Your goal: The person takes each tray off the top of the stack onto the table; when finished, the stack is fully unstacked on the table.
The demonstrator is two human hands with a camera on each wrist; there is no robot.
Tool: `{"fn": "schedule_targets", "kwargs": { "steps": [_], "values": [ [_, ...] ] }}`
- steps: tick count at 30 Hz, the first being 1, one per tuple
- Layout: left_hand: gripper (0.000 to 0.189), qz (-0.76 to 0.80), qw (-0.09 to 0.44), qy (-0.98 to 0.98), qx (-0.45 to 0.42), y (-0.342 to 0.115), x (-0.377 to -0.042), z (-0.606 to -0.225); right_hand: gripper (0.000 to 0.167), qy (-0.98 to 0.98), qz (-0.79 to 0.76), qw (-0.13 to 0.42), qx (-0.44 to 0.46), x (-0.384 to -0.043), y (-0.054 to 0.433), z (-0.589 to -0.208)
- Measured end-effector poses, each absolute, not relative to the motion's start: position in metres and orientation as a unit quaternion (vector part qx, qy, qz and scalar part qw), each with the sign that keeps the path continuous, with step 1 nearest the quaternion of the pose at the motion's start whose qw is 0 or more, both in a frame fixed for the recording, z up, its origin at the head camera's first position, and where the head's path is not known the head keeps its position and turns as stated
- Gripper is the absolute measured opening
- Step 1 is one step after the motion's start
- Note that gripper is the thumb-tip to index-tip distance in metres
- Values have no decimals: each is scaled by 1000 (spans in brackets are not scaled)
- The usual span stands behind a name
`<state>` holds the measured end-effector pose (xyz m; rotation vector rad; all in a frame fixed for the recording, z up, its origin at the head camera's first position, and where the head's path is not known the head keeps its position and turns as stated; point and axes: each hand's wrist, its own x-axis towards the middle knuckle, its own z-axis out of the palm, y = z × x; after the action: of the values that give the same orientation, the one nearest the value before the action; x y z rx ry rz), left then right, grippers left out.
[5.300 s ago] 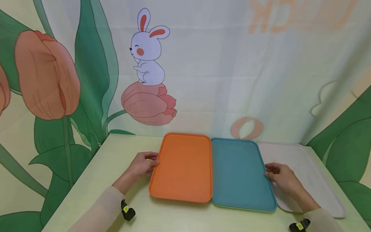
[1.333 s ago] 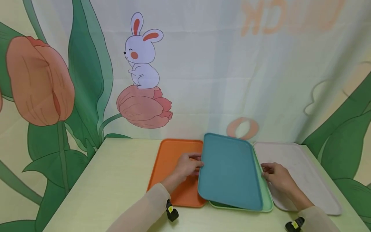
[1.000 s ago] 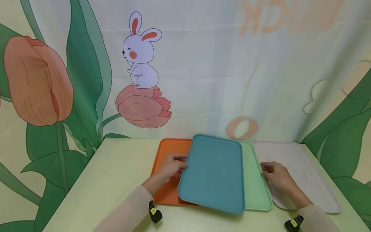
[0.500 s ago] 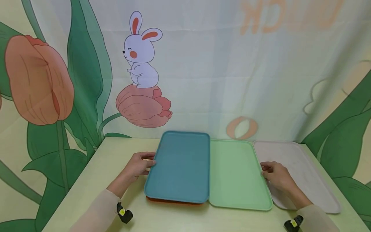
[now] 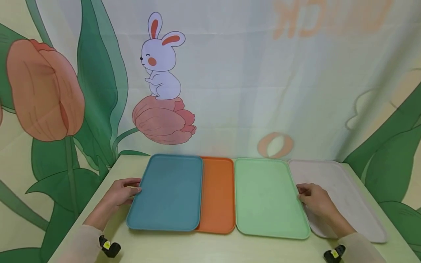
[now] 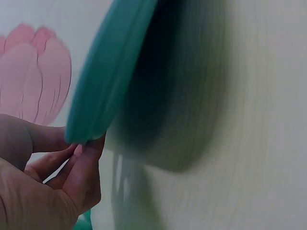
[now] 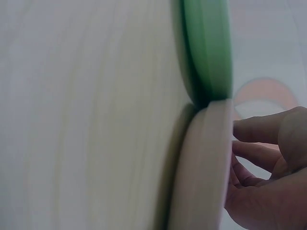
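My left hand (image 5: 120, 193) pinches the left edge of a blue tray (image 5: 167, 193), thumb on top and fingers beneath. In the left wrist view, the blue tray (image 6: 108, 72) is raised, with its shadow on the table below. Its right side overlaps an orange tray (image 5: 218, 195), whose right part shows. A light green tray (image 5: 271, 199) lies to the right of the orange one. My right hand (image 5: 315, 199) rests with relaxed fingers at the green tray's right edge, above a pale pinkish tray (image 5: 348, 204). In the right wrist view, its fingertips (image 7: 242, 128) are right at the trays' border.
The trays stand in a row on a pale yellow table (image 5: 184, 248). Behind it hangs a curtain (image 5: 230, 80) printed with a rabbit and tulips. A small black device (image 5: 110, 247) sits on my left wrist, and another black device (image 5: 334, 254) on the right.
My left hand has lifted the blue tray off the green tray and carried it left, over and partly past the orange tray. The green tray is uncovered. My right hand has stayed almost still.
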<state>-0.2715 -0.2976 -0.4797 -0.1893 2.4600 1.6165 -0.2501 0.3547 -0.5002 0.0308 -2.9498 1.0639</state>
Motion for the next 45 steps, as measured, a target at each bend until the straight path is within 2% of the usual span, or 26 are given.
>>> {"fn": "schedule_targets", "kwargs": {
  "steps": [8,25,37,45],
  "values": [
    [55,525,93,843,-76,-333,-274,-477,43,-939,344,9,15,-253,360,-499],
    [55,471,82,874,-90,-378,-278,-477,43,-939,343,9,24,-263,365,-504],
    [49,454,37,884,-103,-379,-281,-500,42,-938,345,7,30,-267,369,-504],
    [45,432,14,895,-110,-367,-278,-499,43,-937,348,2,31,-268,373,-508]
  ]
}}
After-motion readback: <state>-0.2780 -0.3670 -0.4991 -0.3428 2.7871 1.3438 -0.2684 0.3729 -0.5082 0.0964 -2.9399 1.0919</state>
